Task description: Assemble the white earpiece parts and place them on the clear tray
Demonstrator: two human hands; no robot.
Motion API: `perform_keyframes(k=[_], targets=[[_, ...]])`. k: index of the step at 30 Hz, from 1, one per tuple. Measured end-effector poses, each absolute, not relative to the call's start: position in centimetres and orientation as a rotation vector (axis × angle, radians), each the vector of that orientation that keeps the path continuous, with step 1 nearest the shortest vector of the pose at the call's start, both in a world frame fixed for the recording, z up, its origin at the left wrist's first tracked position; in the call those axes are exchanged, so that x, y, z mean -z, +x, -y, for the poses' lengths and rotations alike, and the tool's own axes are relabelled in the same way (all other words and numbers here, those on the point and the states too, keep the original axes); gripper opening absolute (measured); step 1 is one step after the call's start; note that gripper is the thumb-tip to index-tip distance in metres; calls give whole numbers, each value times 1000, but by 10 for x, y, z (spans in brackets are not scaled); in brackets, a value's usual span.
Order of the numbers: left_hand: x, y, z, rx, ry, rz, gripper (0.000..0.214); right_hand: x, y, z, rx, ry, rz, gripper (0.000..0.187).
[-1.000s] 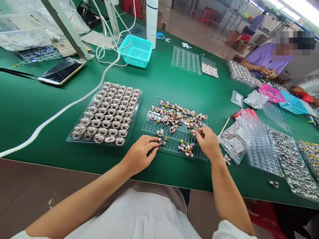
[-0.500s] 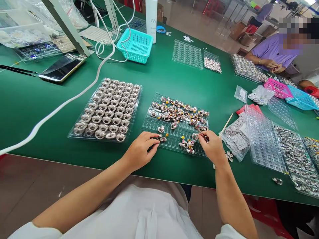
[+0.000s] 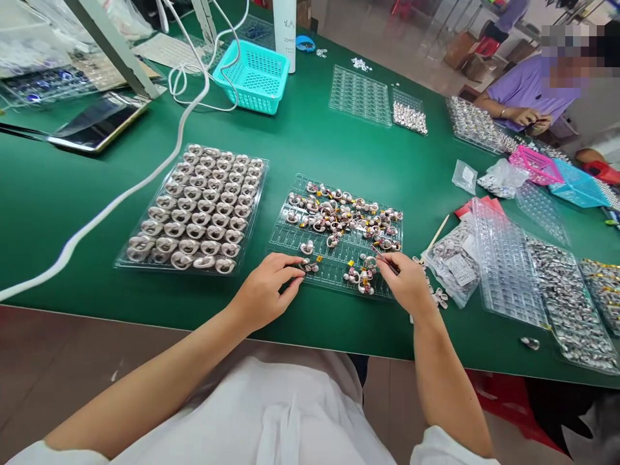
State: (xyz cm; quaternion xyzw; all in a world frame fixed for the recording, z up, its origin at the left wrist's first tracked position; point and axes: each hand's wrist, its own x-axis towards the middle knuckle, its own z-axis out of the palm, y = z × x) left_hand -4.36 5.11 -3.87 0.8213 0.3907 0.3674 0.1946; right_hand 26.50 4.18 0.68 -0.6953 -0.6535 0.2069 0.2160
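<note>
My left hand [image 3: 268, 284] is at the near left corner of a clear plastic tray [image 3: 285, 240]. Its thumb and index finger close on a small beige earbud-like part [image 3: 310, 266] with an orange tab. My right hand [image 3: 407, 281] grips thin dark tweezers [image 3: 387, 261] at the tray's near right, their tip pointing left over the tray. Right beside the tips lies a small cluster of similar parts [image 3: 361, 279]. Farther back, the tray bears a heap of curled beige parts [image 3: 334, 216] with orange tabs and reddish bits.
Left of the tray stands another tray filled with rows of beige shells [image 3: 196, 210]. A white cable [image 3: 130, 194] crosses the green table near a turquoise basket [image 3: 256, 97]. At right lie bagged parts [image 3: 453, 265] and stacked clear trays [image 3: 506, 258]. A co-worker in purple [image 3: 523, 90] sits opposite.
The view has shifted slightly, so the table's things appear farther left. Both hands keep nearly the same places on the tray, the tweezers still by the small cluster.
</note>
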Motion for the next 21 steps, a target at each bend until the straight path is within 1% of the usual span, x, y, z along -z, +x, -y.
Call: perform_keyframes(k=[9, 16, 21], targets=[[41, -46, -52, -1016, 2311, -1058, 13, -32, 305, -35, -308, -2103, 1428, 36], [44, -48, -51, -983, 2304, -1045, 13, -19, 308, -33, -389, -2141, 1578, 33], [43, -46, -52, -995, 2296, -1051, 13, -17, 311, -41, -388, -2122, 1612, 32]])
